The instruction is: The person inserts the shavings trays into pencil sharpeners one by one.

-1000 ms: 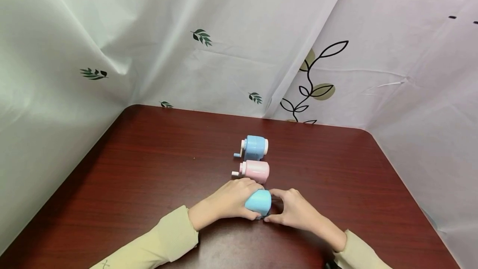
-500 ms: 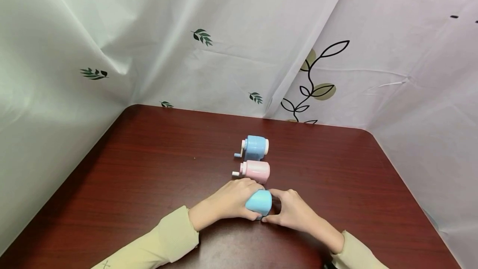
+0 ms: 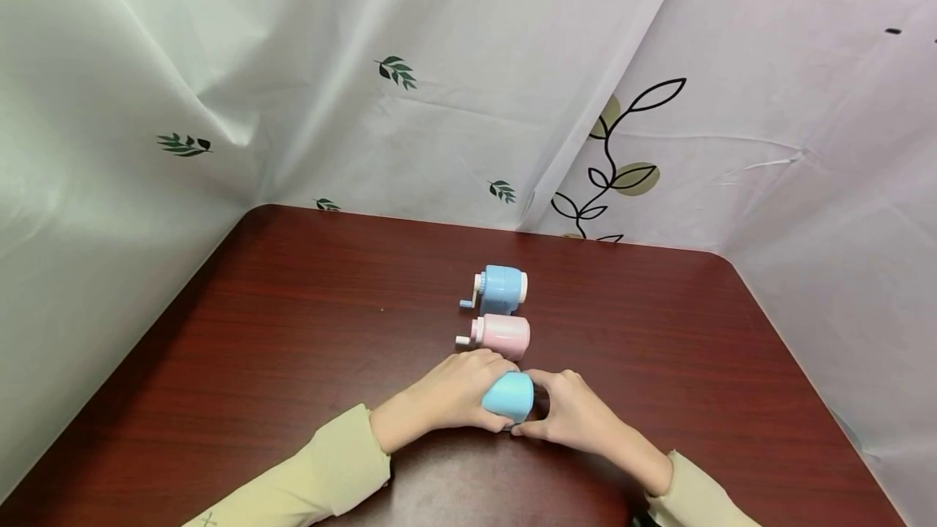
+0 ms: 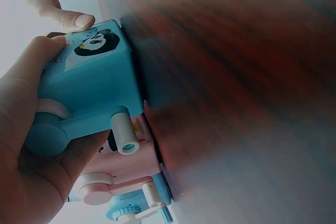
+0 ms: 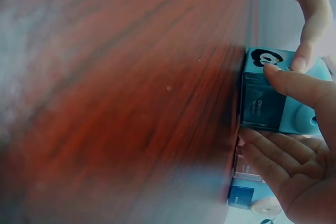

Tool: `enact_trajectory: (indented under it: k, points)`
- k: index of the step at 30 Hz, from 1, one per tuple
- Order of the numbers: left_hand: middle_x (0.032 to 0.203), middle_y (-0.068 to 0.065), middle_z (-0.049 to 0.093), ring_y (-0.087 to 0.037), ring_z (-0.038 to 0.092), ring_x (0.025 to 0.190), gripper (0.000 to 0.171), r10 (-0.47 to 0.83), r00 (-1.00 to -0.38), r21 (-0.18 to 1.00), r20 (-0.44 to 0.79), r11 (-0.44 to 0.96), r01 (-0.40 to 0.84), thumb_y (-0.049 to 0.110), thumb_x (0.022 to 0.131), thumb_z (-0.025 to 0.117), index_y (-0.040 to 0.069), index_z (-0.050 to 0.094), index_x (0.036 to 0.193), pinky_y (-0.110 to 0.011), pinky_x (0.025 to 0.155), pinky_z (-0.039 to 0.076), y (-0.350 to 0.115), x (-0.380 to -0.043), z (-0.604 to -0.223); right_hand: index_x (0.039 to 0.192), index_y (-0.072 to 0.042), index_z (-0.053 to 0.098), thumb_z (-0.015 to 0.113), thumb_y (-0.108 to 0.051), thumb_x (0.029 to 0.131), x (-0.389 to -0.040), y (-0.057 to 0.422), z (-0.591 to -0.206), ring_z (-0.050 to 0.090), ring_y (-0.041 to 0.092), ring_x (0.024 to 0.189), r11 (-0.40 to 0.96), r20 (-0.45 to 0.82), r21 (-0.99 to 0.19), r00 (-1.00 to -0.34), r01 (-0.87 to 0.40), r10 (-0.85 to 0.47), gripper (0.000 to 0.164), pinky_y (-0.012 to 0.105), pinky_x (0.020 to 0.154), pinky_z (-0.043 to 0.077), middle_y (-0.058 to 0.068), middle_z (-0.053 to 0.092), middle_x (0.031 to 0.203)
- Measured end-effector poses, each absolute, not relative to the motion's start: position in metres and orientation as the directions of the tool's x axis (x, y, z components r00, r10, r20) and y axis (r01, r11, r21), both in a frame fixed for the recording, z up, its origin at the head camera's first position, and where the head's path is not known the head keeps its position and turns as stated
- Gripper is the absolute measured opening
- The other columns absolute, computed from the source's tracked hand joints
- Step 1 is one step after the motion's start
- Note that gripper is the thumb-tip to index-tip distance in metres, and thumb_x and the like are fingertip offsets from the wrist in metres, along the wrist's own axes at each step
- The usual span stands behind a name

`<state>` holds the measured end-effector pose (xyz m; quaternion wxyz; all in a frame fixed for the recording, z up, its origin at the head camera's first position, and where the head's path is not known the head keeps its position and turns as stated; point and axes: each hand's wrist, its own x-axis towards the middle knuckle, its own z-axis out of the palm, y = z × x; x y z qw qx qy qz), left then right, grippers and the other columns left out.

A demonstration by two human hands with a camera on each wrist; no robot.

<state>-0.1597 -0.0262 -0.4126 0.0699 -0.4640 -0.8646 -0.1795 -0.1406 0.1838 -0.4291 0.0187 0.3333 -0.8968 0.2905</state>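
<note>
A turquoise crank pencil sharpener (image 3: 510, 397) with a panda picture on its side stands on the table, close to the person. My left hand (image 3: 463, 391) grips it from the left, thumb on the near side. In the left wrist view its white crank handle (image 4: 125, 134) points out beside the left palm. From the right, my right hand (image 3: 576, 411) spans the sharpener, thumb on the panda side and fingers along the far side. The right wrist view shows a dark translucent drawer (image 5: 264, 106) in the end between that thumb and fingers.
Just beyond lies a pink pencil sharpener (image 3: 505, 335), its crank to the left. Behind that stands a light blue one (image 3: 501, 289) with a white end. The dark red wooden table (image 3: 315, 332) meets a white patterned curtain (image 3: 439, 137) at the back.
My right hand has shifted slightly left, its thumb reaching further along the near side of the turquoise sharpener. My left hand and the other sharpeners stay in place.
</note>
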Motion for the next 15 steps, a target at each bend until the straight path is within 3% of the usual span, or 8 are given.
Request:
enact_trajectory:
  k: [15]
  points:
    - [0.1,0.006,0.058,-0.008,0.048,0.091,0.051,0.762,-0.599,0.329,0.245,0.516,0.791,0.043,0.069,0.071,0.016,0.057,0.109,-0.022,0.076,0.044,-0.0262,-0.1603,-0.4119,0.097,-0.02,0.06,0.078,-0.041,0.066,-0.1385,0.1842,-0.4303,0.048,0.005,0.058,0.621,0.221,-0.493,-0.778,-0.609,-0.588,0.042,0.016,0.057,0.041,-0.016,0.056,0.075]
